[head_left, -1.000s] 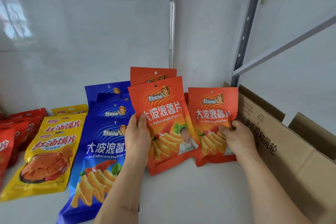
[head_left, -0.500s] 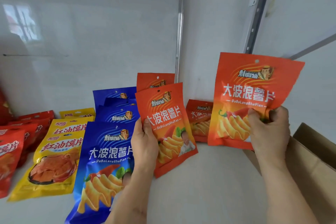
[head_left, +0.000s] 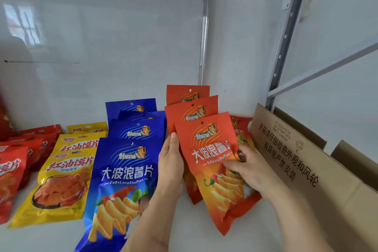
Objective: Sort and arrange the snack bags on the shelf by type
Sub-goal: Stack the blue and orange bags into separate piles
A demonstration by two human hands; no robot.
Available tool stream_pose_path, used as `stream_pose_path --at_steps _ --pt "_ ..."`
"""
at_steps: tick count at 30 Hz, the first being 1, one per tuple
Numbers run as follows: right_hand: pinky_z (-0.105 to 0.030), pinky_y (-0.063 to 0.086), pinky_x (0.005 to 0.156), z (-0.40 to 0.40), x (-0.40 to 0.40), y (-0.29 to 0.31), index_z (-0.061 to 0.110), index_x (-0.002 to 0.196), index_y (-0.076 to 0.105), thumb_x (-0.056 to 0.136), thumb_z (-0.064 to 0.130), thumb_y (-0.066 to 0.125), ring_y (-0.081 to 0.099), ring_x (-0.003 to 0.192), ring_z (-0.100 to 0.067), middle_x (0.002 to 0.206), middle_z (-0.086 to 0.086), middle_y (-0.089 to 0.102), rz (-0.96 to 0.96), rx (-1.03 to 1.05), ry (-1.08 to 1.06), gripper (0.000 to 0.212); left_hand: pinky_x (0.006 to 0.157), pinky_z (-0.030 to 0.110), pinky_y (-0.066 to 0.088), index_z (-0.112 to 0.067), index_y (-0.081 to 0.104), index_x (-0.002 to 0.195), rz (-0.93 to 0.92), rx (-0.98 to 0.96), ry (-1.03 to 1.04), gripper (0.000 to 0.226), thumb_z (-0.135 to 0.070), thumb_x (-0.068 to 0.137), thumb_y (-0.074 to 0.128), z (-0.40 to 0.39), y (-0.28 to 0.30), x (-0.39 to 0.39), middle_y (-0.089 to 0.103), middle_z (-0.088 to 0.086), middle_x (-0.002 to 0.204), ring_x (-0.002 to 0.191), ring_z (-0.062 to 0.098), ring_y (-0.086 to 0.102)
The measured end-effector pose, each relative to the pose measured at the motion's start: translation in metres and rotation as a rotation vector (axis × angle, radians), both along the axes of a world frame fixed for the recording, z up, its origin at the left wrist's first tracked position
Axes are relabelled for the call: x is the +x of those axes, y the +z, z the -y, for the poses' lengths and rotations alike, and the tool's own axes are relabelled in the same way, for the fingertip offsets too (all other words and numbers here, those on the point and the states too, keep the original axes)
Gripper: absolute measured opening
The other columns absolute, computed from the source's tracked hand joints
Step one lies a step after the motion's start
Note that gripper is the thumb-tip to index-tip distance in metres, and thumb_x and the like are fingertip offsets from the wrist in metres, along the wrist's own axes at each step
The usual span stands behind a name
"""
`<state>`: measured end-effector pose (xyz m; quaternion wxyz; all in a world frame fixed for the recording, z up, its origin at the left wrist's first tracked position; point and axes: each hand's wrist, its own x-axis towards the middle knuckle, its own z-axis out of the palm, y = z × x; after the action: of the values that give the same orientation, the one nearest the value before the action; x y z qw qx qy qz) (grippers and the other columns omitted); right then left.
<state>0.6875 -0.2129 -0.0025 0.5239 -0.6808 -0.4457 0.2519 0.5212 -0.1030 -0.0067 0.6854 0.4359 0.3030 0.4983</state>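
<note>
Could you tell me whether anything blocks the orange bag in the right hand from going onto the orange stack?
Nothing visible does. The right hand already holds the front orange bag over the orange stack, which the left hand steadies at its left edge.

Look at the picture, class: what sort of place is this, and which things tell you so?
Probably a shop shelf or stockroom being stocked. Many identical snack packets, blue bags and orange bags, are lined up by type; a metal shelf upright stands behind; an opened cardboard carton sits alongside.
</note>
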Motion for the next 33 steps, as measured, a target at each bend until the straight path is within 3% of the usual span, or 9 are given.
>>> stream_pose_path --at_steps 6,10,13,16,18,20,24,30,33 --pt "-0.046 0.052 0.098 -0.010 0.003 -0.008 0.031 0.113 0.066 0.059 0.042 0.085 0.070 0.103 -0.013 0.108 0.007 0.074 -0.027 -0.035 0.037 0.058 0.093 0.052 0.058 -0.028 0.063 0.127 0.033 0.037 -0.062 0.056 -0.063 0.083 0.062 0.001 0.001 -0.002 0.078 0.000 0.109 0.101 0.023 0.075" --pt "-0.036 0.051 0.096 -0.013 0.007 -0.010 0.026 0.114 0.066 0.070 0.027 0.086 0.069 0.105 -0.014 0.107 0.008 0.075 -0.041 -0.075 0.079 0.048 0.088 0.056 0.060 -0.023 0.068 0.109 -0.072 0.038 -0.050 0.026 -0.042 0.091 0.069 -0.001 -0.002 0.000 0.080 0.001 0.096 0.090 0.025 0.077" --pt "-0.035 0.046 0.099 -0.010 0.014 0.004 0.029 0.117 0.067 0.076 0.055 0.077 0.066 0.110 -0.011 0.112 0.011 0.073 -0.096 -0.107 0.102 0.049 0.086 0.056 0.060 -0.024 0.070 0.108 -0.105 0.031 -0.010 0.022 -0.041 0.097 0.064 -0.004 -0.006 0.000 0.080 0.000 0.092 0.088 0.024 0.077" --pt "-0.036 0.043 0.091 -0.023 0.030 0.019 0.021 0.102 0.069 0.090 0.058 0.059 0.064 0.100 -0.015 0.104 0.004 0.072 -0.020 -0.037 -0.231 0.040 0.085 0.054 0.061 -0.027 0.069 0.109 -0.121 0.057 -0.003 0.023 -0.044 0.098 0.061 -0.007 -0.008 0.000 0.080 -0.002 0.093 0.088 0.022 0.077" --pt "-0.036 0.042 0.091 -0.042 0.047 0.020 0.014 0.119 0.062 0.093 0.055 0.054 0.060 0.108 -0.024 0.118 -0.006 0.066 0.087 -0.127 -0.453 0.050 0.085 0.053 0.061 -0.027 0.069 0.114 -0.110 0.061 -0.001 0.024 -0.043 0.098 0.061 -0.007 -0.009 0.001 0.080 -0.002 0.095 0.089 0.021 0.077" --pt "-0.036 0.046 0.091 -0.059 0.063 0.014 0.012 0.129 0.057 0.088 0.065 0.050 0.060 0.112 -0.031 0.122 -0.010 0.065 0.171 -0.287 -0.478 0.067 0.084 0.052 0.061 -0.026 0.067 0.120 -0.106 0.059 0.000 0.029 -0.044 0.098 0.061 -0.008 -0.009 0.002 0.080 -0.003 0.098 0.090 0.021 0.077" --pt "-0.045 0.052 0.089 -0.081 0.088 -0.008 0.013 0.121 0.063 0.073 0.082 0.044 0.065 0.101 -0.035 0.109 -0.012 0.070 0.222 -0.507 -0.543 0.087 0.085 0.052 0.061 -0.026 0.065 0.124 -0.101 0.035 0.013 0.033 -0.044 0.097 0.062 -0.010 -0.011 0.002 0.079 -0.001 0.101 0.092 0.022 0.077" --pt "-0.043 0.052 0.090 -0.091 0.086 -0.014 0.013 0.112 0.064 0.067 0.065 0.072 0.065 0.100 -0.034 0.108 -0.012 0.070 0.178 -0.512 -0.573 0.070 0.086 0.052 0.061 -0.025 0.068 0.118 -0.083 0.012 0.029 0.026 -0.041 0.098 0.062 -0.012 -0.011 0.002 0.080 -0.001 0.099 0.092 0.022 0.077" --pt "-0.034 0.053 0.074 -0.091 0.086 -0.013 0.008 0.091 0.070 0.076 0.036 0.081 0.067 0.079 -0.028 0.088 -0.011 0.071 0.046 -0.385 -0.557 0.034 0.085 0.051 0.061 -0.026 0.069 0.114 -0.098 0.014 0.058 0.024 -0.042 0.097 0.063 -0.013 -0.011 0.001 0.080 -0.002 0.098 0.091 0.021 0.077"
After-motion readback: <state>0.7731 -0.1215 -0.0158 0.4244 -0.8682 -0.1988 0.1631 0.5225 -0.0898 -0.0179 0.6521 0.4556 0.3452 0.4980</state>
